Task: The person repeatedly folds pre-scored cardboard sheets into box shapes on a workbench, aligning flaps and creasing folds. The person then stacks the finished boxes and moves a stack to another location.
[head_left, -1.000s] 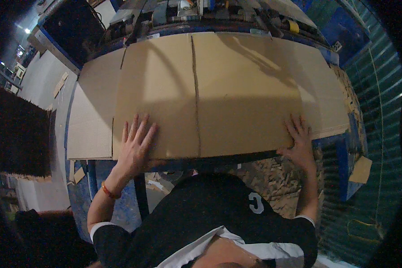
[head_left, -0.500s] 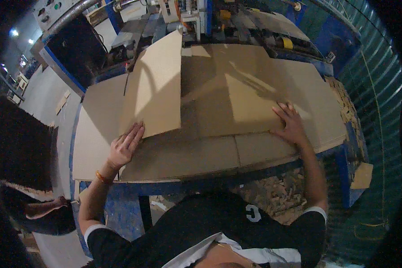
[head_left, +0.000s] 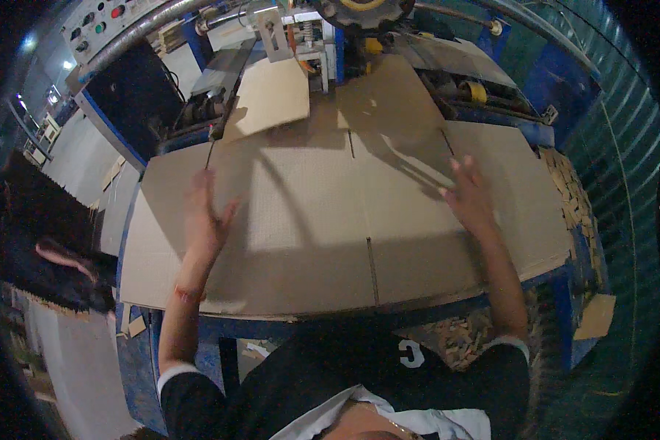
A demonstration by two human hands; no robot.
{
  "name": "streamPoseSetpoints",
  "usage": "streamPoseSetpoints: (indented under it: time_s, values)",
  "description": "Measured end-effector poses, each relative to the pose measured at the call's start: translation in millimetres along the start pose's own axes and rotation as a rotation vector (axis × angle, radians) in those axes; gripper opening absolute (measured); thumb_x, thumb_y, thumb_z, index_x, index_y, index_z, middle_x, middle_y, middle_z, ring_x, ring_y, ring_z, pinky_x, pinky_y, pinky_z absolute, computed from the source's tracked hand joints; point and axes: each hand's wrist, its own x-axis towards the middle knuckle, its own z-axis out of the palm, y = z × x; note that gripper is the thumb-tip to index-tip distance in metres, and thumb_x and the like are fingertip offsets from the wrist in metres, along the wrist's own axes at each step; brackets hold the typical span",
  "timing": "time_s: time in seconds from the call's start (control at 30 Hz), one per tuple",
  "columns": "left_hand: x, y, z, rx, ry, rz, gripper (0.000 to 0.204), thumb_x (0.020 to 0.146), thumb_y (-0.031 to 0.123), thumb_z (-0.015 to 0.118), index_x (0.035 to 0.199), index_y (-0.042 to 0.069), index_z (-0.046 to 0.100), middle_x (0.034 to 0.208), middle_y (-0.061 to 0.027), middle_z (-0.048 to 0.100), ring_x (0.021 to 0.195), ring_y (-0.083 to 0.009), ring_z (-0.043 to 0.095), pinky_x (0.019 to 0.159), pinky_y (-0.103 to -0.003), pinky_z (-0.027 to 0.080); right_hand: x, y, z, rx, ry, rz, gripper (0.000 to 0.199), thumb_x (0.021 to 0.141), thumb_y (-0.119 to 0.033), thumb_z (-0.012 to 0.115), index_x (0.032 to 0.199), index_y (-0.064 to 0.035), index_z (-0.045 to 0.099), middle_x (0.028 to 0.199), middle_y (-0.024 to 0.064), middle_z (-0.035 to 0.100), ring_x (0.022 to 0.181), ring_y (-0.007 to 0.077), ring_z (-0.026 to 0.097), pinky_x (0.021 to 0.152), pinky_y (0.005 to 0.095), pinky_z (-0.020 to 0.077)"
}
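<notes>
Both my hands hover over a wide stack of flat brown cardboard sheets (head_left: 308,220) that has slots cut in its top sheet. My left hand (head_left: 209,213), smeared a little by motion, is above the left part of the stack with fingers and thumb apart. Over the right part, my right hand (head_left: 471,196) also has its fingers apart and holds nothing. Beyond my hands, a cardboard sheet (head_left: 392,92) lies partly in the machine at the far edge. Its left flap (head_left: 271,95) is tilted up and catches the light.
A machine with rollers (head_left: 484,92) and a metal bracket (head_left: 273,37) stands at the far side. At upper left is a control panel (head_left: 99,26) with buttons. Cardboard scraps (head_left: 576,194) cover the right edge, and more offcuts (head_left: 458,337) lie below. Someone's arm (head_left: 66,260) shows at left.
The cardboard sheet under my hands has slid away from me into the machine, baring the stack. Both hands have let go of it. My left hand has moved forward.
</notes>
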Motion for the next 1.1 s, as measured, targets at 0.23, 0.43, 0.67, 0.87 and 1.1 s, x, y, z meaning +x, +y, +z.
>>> streamPoseSetpoints:
  time_s: [0.23,0.43,0.67,0.87,1.1]
  values:
    - [-161,-106,-92,0.338,0.265,-1.049,0.076,0.082,0.034,0.062,0.130,-0.013,0.026,0.130,-0.0314,0.036,0.120,-0.0393,0.037,0.101,-0.041,0.029,-172,104,-41,-0.314,0.165,0.763,0.068,0.085,-0.048,0.050,0.125,0.0060,0.041,0.136,0.0262,0.032,0.128,0.0385,0.028,0.106,0.0463,0.0215]
    - [-180,-142,-82,0.176,0.208,-0.938,0.072,0.081,0.036,0.059,0.128,-0.011,0.032,0.131,-0.0273,0.038,0.118,-0.0351,0.042,0.100,-0.040,0.030,-211,135,7,-0.189,-0.050,0.951,0.083,0.087,-0.059,0.034,0.134,0.0088,0.023,0.142,0.0315,0.010,0.134,0.0407,0.005,0.109,0.0460,0.0119]
    - [-127,-99,-113,-0.168,0.266,-0.930,0.066,0.082,0.031,0.059,0.128,-0.009,0.035,0.136,-0.0216,0.035,0.124,-0.0312,0.036,0.103,-0.035,0.025,-180,103,4,0.216,0.427,1.081,0.094,0.085,-0.060,0.039,0.135,0.0129,0.007,0.141,0.0339,0.000,0.134,0.0408,0.001,0.109,0.0445,0.0083]
    - [-99,-80,-133,-0.223,0.331,-0.715,0.060,0.084,0.030,0.057,0.130,-0.002,0.036,0.136,-0.0195,0.035,0.125,-0.0293,0.036,0.102,-0.037,0.029,-130,90,-43,0.449,0.716,0.893,0.094,0.083,-0.062,0.041,0.135,0.0121,0.013,0.143,0.0299,0.004,0.135,0.0379,0.005,0.109,0.0402,0.0095]
    - [-138,-151,-140,-0.122,0.561,-1.020,0.085,0.077,0.044,0.063,0.133,-0.007,0.025,0.126,-0.0302,0.037,0.109,-0.0399,0.047,0.083,-0.048,0.046,-99,100,-91,0.094,0.565,0.952,0.089,0.081,-0.063,0.043,0.135,0.0057,0.025,0.143,0.0265,0.016,0.134,0.0371,0.011,0.109,0.0391,0.0124]
